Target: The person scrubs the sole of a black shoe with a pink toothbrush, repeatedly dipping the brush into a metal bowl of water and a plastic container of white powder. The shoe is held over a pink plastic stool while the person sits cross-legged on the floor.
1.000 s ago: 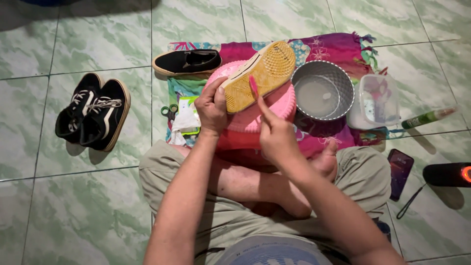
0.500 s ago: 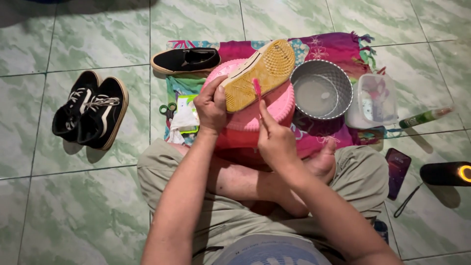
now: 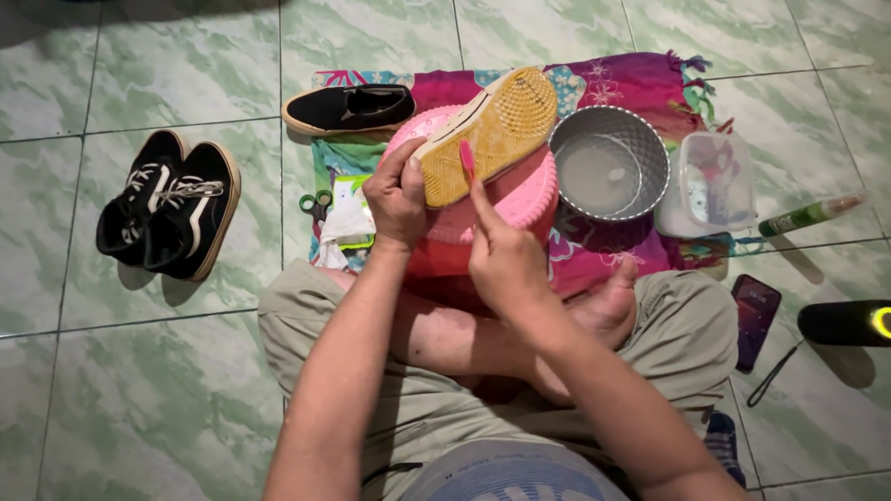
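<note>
My left hand [image 3: 397,197] grips the heel end of a shoe [image 3: 492,130] turned sole up, its tan rubber sole facing me. The shoe rests over an upturned pink basin [image 3: 529,195] between my crossed legs. My right hand [image 3: 501,255] holds a small pink brush [image 3: 467,160] with its head against the sole near the heel. The matching black slip-on shoe [image 3: 351,108] lies on the patterned cloth [image 3: 631,79] just beyond my left hand.
A grey metal bowl of water [image 3: 608,162] and a clear plastic tub [image 3: 715,181] stand right of the basin. Green scissors [image 3: 316,200], a rag, a green bottle [image 3: 807,215], a phone [image 3: 756,315] and a dark speaker [image 3: 849,322] lie around. Two black lace-up sneakers [image 3: 172,204] sit left on green tiles.
My right hand has drawn the pink brush slightly along the sole toward the heel. The left hand and the shoe stay in place.
</note>
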